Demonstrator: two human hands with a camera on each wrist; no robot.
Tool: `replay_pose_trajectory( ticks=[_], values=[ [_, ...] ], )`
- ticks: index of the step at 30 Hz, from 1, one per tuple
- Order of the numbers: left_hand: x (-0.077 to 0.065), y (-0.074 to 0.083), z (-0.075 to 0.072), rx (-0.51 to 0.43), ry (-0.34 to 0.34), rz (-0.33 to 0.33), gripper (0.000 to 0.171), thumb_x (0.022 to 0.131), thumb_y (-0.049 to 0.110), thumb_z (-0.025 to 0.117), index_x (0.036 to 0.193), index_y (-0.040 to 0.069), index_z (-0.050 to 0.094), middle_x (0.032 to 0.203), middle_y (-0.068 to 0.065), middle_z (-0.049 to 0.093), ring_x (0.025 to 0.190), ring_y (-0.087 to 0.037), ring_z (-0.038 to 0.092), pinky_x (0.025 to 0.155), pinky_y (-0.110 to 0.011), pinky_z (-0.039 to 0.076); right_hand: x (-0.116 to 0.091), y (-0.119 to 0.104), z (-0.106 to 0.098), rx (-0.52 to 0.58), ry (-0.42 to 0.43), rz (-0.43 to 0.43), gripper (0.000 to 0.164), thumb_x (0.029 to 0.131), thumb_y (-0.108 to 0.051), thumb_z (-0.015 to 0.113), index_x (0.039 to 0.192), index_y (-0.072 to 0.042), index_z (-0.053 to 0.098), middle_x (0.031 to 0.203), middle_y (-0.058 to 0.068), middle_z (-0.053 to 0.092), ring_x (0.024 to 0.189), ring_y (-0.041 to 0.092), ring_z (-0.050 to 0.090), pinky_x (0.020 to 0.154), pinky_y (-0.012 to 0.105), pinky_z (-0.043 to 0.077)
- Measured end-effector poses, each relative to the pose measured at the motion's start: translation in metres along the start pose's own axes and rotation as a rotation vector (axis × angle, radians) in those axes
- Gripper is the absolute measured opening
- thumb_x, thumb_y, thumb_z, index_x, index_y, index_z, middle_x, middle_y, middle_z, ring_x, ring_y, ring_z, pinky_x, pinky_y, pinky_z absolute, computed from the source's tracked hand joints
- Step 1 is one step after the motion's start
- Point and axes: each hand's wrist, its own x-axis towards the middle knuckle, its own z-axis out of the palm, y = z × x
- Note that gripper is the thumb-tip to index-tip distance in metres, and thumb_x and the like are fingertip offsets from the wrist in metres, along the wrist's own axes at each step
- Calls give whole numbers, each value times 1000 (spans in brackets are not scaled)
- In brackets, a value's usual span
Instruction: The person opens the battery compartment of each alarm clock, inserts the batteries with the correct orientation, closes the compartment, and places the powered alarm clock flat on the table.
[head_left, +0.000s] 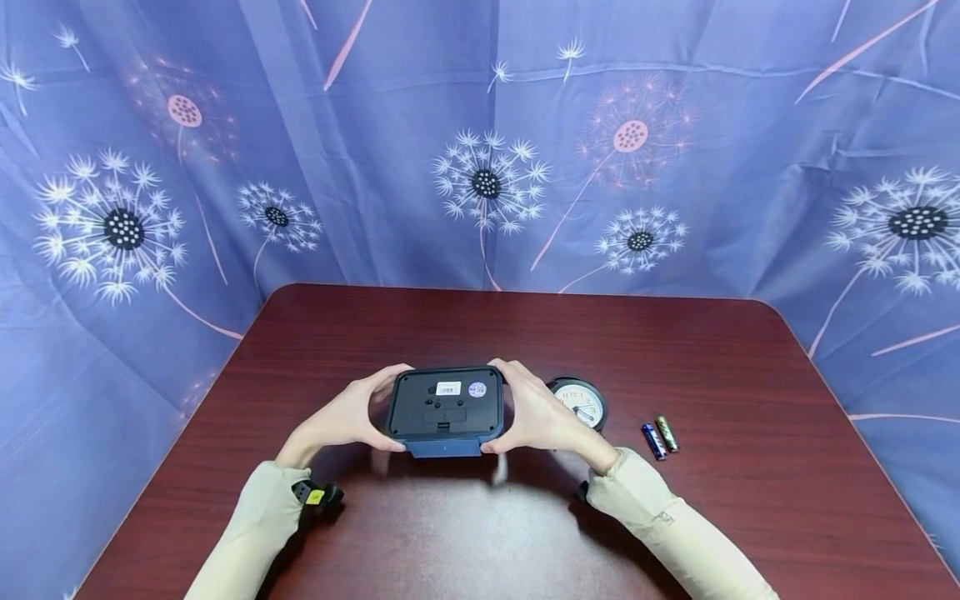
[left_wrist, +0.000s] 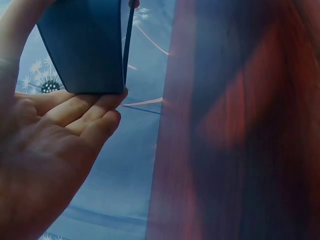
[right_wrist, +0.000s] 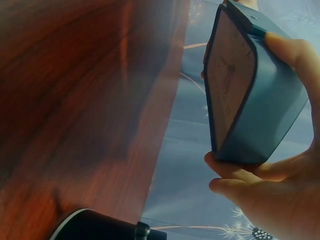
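A dark blue rectangular alarm clock (head_left: 446,427) is held up over the table between both hands, its black back turned toward the head camera. My left hand (head_left: 348,417) grips one short side, thumb at the near edge and fingers at the far edge. On the opposite side my right hand (head_left: 538,410) holds it the same way. A raised blue bar (head_left: 444,447) runs along the near edge. On the back are a white barcode label (head_left: 448,388), a round sticker, small knobs and a battery cover. In the right wrist view, the pale dial (right_wrist: 231,75) faces away from my right palm.
A round black clock (head_left: 583,403) with a white dial stands behind the right forearm, partly covered by the right hand. Two batteries, one blue (head_left: 654,442) and one green (head_left: 667,434), lie farther right on the brown table (head_left: 750,375). A dandelion-patterned curtain (head_left: 390,167) hangs behind.
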Motion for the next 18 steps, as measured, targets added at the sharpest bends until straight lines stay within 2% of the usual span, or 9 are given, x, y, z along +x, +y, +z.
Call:
replay_pose_trajectory(
  ticks=[9,14,18],
  values=[
    [3,-8,2,14,-27,-10,98,60,25,93,142,19,40,128,0,59,122,-17,54,104,-21,40,2,0,7,-57,-11,35,109,51,-36,92,139,-2,39,123,11,53,99,21,54,88,40,49],
    [3,-8,1,46,-34,-18,100,60,27,93,143,16,38,130,-4,58,123,-23,54,104,-24,40,2,-1,10,-79,-19,62,112,51,-34,92,141,0,36,126,13,53,99,22,55,88,40,50],
    [2,-7,2,85,-26,-51,105,60,25,93,146,12,34,132,-4,58,125,-25,54,105,-30,42,3,0,13,-73,-20,70,114,51,-33,92,143,1,35,128,14,52,102,23,55,90,42,50]
  ],
)
